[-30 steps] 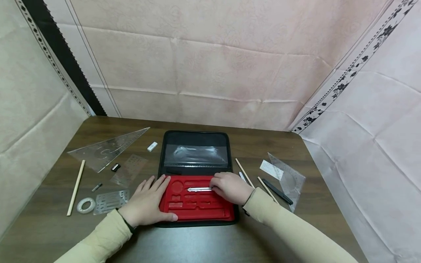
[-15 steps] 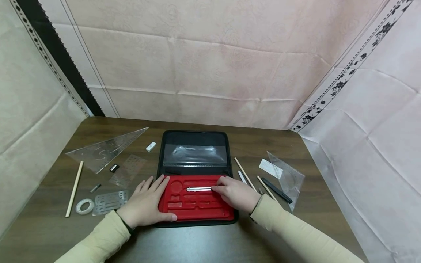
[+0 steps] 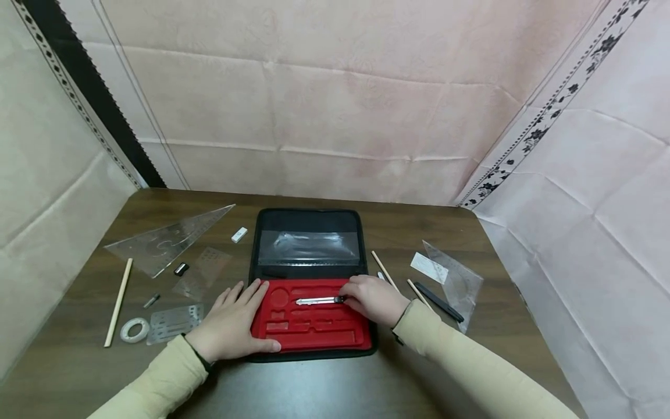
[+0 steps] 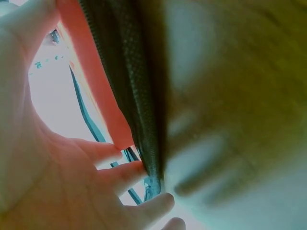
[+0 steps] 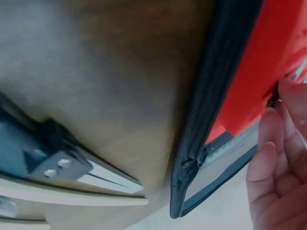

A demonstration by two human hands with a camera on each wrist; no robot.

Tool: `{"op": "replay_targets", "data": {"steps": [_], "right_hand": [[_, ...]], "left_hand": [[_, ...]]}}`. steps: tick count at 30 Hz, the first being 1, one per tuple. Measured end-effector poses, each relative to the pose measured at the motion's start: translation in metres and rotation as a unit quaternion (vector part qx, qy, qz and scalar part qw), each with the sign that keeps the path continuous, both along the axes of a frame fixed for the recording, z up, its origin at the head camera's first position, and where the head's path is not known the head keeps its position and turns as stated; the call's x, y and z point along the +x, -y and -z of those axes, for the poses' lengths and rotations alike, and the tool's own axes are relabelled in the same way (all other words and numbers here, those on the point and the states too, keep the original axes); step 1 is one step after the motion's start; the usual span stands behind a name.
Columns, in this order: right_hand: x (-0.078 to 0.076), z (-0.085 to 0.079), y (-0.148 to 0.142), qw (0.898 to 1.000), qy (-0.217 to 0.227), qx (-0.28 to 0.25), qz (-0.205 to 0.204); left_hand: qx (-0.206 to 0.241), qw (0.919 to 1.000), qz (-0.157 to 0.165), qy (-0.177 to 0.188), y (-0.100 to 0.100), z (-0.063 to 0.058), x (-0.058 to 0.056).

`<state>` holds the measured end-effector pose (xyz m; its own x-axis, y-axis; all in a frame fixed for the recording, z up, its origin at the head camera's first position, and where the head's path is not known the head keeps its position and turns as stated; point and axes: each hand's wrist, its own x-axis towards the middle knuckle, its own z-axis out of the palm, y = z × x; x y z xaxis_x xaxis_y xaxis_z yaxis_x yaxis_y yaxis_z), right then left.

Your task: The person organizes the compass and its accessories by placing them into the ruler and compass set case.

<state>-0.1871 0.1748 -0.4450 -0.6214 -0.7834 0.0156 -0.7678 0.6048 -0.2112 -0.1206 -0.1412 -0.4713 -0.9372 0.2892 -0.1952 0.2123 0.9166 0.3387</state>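
Note:
An unzipped black case (image 3: 310,216) lies flat, its near half filled by a red moulded tray (image 3: 335,338). In one of the tray's slots lies a silver drawing compass (image 3: 314,301), legs pointing left. My right hand (image 3: 374,299) pinches its black head (image 3: 340,299) between thumb and fingers, as the right wrist view also shows from the side. My left hand (image 3: 232,329) rests along the case's left edge with spread, straight fingers, its thumb on the tray's near left corner. Red tray side and black zipper edge fill the middle of the left wrist view.
Left of the case lie a clear set square (image 3: 167,238), an eraser (image 3: 239,234), a black sharpener (image 3: 181,269), clear templates (image 3: 175,323), a white ring (image 3: 134,330) and a stick (image 3: 118,302). To the right are sticks (image 3: 384,269), a white card (image 3: 429,267) and another set square (image 3: 468,285).
My right hand shifts right, then slightly back left and up, and the compass's black head now shows at its fingertips. The left hand and case hold their place.

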Motion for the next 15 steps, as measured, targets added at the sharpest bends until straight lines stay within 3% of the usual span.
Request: {"op": "replay_targets", "data": {"steps": [4, 8, 15], "right_hand": [[-0.0019, 0.0004, -0.0004, 1.000, 0.014, -0.001, 0.021], [-0.0028, 0.0030, 0.0004, 1.000, 0.014, -0.003, 0.002], [-0.0015, 0.0088, 0.0062, 1.000, -0.021, 0.001, -0.023]], "left_hand": [[0.003, 1.0000, -0.001, 0.004, -0.0011, 0.0005, -0.0002], [0.003, 1.0000, -0.002, 0.003, 0.0000, 0.0004, 0.0008], [0.001, 1.0000, -0.005, 0.007, 0.0010, 0.0031, -0.0004]]}}
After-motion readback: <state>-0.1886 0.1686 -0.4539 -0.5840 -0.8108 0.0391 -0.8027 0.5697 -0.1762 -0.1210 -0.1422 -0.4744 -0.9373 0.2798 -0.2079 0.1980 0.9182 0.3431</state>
